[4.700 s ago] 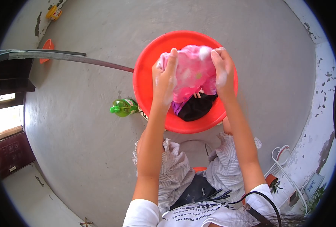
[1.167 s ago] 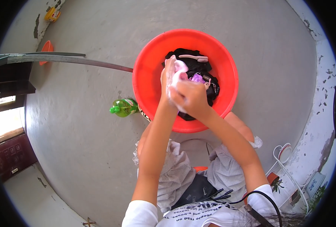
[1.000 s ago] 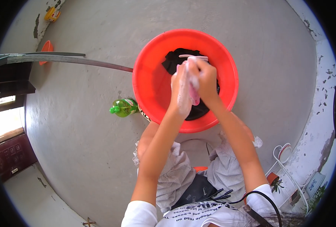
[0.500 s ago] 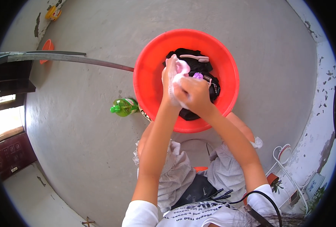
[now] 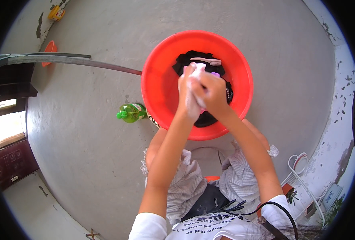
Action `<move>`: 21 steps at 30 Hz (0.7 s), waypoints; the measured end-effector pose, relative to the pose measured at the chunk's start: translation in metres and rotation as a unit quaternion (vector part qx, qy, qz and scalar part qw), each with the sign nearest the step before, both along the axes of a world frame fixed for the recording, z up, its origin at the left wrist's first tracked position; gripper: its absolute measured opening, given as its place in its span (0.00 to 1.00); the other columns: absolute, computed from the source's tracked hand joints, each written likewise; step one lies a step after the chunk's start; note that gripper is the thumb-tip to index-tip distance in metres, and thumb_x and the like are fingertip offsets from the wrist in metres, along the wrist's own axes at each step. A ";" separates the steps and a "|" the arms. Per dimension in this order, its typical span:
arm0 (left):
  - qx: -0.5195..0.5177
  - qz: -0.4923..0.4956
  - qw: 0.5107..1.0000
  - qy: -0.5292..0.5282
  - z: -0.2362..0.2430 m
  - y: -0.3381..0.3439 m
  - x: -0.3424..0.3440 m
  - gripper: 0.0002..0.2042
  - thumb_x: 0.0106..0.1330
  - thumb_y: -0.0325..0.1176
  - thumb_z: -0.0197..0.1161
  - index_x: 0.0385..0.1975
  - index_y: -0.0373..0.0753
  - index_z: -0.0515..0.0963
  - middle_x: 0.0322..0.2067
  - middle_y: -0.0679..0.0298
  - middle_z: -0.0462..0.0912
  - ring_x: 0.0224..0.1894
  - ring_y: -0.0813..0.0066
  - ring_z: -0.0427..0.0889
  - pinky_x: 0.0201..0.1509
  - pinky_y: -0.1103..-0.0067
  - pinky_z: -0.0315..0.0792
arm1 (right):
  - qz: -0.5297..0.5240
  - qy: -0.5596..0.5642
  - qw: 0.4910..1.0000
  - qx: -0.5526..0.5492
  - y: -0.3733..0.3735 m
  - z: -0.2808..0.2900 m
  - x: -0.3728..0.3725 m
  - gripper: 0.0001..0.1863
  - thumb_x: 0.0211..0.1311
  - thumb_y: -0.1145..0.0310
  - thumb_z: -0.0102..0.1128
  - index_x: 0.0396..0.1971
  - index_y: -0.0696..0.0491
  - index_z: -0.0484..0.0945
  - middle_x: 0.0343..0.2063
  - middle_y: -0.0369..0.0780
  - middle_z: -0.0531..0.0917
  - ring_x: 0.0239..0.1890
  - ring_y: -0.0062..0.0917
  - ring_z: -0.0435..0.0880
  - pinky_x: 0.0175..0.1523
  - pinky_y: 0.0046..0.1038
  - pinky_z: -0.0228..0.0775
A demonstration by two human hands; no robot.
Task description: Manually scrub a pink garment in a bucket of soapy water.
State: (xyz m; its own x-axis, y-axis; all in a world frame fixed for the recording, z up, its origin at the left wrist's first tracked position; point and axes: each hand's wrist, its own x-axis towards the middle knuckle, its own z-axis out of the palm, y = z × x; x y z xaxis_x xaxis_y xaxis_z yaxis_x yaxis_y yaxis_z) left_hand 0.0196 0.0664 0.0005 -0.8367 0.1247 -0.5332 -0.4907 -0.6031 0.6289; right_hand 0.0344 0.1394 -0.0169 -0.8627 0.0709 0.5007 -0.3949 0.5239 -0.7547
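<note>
My left hand [image 5: 185, 90] and my right hand [image 5: 210, 90] are closed together on a foamy pink cloth [image 5: 198, 69], held over the red basin [image 5: 155, 92]; much of the cloth is hidden by my fingers. Beneath them lie black garments [image 5: 205, 119] in the basin, with a pink-handled brush [image 5: 205, 61] on top near the back. A bit of purple [image 5: 215, 75] shows just behind my right hand.
A green bottle [image 5: 131, 113] is on the grey floor left of the basin, near a long metal bar [image 5: 73, 62]. An orange bowl [image 5: 49, 52] and yellow tub [image 5: 56, 13] sit far left. A white rack [image 5: 301, 172] with a potted plant [image 5: 290, 192] is at right.
Earlier my hands held the pink cloth spread wide; now it is bunched between them. Since half a second ago both hands have shifted slightly right, my right hand also upward.
</note>
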 end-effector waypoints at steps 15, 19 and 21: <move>-0.032 -0.091 0.995 -0.009 -0.007 -0.010 0.015 0.15 0.66 0.46 0.47 0.35 0.41 0.70 0.29 0.70 0.72 0.33 0.83 0.72 0.35 0.84 0.68 | -0.062 -0.121 0.961 -0.240 0.001 0.000 -0.018 0.13 0.56 0.70 0.52 0.15 0.59 0.69 0.11 0.43 0.69 0.13 0.24 0.68 0.21 0.26 0.60; 0.056 0.019 0.998 0.013 -0.020 -0.021 -0.010 0.12 0.64 0.46 0.50 0.25 0.46 0.69 0.19 0.73 0.67 0.19 0.83 0.67 0.21 0.85 0.62 | 0.021 -0.063 0.997 -0.049 -0.012 0.002 0.004 0.13 0.54 0.69 0.55 0.14 0.58 0.69 0.12 0.44 0.71 0.13 0.32 0.71 0.20 0.30 0.61; 0.031 -0.001 0.999 0.030 -0.027 -0.034 -0.021 0.15 0.63 0.47 0.52 0.18 0.47 0.64 0.15 0.77 0.61 0.15 0.87 0.60 0.17 0.86 0.54 | 0.095 0.000 0.995 0.017 -0.022 0.007 0.014 0.13 0.51 0.67 0.58 0.14 0.55 0.70 0.13 0.45 0.72 0.16 0.38 0.72 0.20 0.32 0.62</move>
